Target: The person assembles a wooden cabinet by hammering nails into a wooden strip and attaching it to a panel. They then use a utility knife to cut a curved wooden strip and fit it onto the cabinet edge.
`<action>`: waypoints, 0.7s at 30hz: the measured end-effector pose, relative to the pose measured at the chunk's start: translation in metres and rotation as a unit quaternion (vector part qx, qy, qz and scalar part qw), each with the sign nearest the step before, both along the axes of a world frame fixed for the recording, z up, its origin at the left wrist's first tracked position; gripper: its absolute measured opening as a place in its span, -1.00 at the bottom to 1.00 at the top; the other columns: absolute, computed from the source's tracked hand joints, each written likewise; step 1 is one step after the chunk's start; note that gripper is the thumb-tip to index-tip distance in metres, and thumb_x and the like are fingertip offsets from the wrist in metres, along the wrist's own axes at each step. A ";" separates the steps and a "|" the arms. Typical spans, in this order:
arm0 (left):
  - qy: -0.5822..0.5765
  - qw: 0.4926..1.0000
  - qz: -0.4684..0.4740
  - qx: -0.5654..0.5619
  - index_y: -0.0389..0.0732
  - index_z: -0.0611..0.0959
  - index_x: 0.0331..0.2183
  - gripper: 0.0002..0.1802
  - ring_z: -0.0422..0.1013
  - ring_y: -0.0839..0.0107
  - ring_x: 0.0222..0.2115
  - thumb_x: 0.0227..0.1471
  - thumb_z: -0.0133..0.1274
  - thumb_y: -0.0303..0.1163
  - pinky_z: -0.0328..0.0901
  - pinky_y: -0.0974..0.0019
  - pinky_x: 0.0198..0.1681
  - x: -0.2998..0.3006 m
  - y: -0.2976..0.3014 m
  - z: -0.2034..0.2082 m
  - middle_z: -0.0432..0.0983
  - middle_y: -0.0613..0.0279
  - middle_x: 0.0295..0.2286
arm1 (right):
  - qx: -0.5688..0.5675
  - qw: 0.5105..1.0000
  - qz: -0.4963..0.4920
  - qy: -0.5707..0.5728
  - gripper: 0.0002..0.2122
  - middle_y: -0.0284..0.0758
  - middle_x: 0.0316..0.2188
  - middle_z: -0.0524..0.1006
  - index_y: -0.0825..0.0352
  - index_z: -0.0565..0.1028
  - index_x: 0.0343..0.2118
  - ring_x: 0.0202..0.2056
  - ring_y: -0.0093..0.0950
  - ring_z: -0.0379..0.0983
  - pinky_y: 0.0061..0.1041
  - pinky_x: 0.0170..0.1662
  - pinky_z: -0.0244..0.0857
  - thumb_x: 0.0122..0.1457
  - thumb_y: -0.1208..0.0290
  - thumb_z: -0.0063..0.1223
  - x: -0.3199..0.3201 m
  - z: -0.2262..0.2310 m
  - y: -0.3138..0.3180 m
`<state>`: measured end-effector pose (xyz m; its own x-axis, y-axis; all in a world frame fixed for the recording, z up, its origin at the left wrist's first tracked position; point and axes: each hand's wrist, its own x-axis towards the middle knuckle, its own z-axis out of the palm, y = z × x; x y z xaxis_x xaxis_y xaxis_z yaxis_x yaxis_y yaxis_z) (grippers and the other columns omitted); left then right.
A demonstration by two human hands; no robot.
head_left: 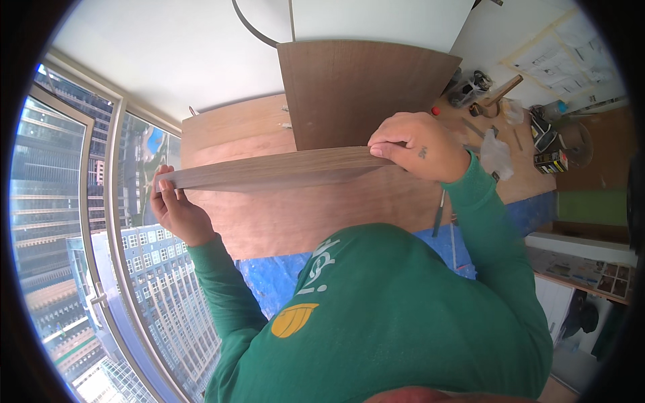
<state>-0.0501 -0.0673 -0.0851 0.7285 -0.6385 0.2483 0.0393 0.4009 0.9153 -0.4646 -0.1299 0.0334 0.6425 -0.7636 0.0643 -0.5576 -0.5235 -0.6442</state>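
A long, thin brown wood-grain veneer strip [275, 164] is stretched between my hands above the worktop, its lower edge pale and slightly bowed. My left hand [180, 218] pinches its left end, thumb and fingers closed on it near the window. At the other end, my right hand [418, 149] grips the strip's upper edge between thumb and bent fingers. Below it lies a reddish-brown plywood worktop [316, 221]. Just behind the strip, a darker brown panel [366, 91] leans against the wall side. A slim tool with a dark green handle [439, 218] lies below my right hand.
Tall windows [121, 188] line the left side. On the right of the worktop are a wooden-handled tool [504, 91], a clear plastic bag [496, 154], a clear container [470, 87] and a dark small box [551, 162]. Blue sheeting [534, 211] covers the near edge.
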 end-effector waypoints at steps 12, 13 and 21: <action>-0.003 1.000 0.019 0.002 -0.36 0.51 0.07 -0.62 0.43 0.15 0.13 0.38 -0.01 -0.29 0.34 0.11 0.21 -0.003 0.013 0.000 0.53 -0.07 0.06 | 0.011 0.993 0.112 -0.042 -0.91 -0.24 -0.49 0.52 0.37 0.53 -0.44 -0.43 -0.25 0.44 -0.28 -0.34 0.33 0.18 0.49 0.15 0.057 -0.008 -0.014; -0.002 1.000 0.018 0.000 -0.36 0.50 0.08 -0.62 0.43 0.15 0.13 0.38 -0.01 -0.29 0.34 0.11 0.21 -0.003 0.014 0.000 0.53 -0.08 0.06 | 0.036 0.993 0.108 -0.040 -0.90 -0.23 -0.50 0.51 0.37 0.52 -0.45 -0.44 -0.25 0.43 -0.29 -0.35 0.32 0.18 0.48 0.14 0.048 -0.006 -0.013; -0.008 1.000 0.020 0.009 -0.36 0.47 0.10 -0.60 0.44 0.15 0.13 0.38 -0.03 -0.29 0.33 0.11 0.22 -0.007 0.022 0.002 0.51 -0.10 0.07 | 0.068 0.996 0.060 -0.020 -0.91 -0.28 -0.50 0.51 0.39 0.52 -0.44 -0.45 -0.37 0.42 -0.37 -0.35 0.31 0.16 0.51 0.16 -0.002 0.005 0.003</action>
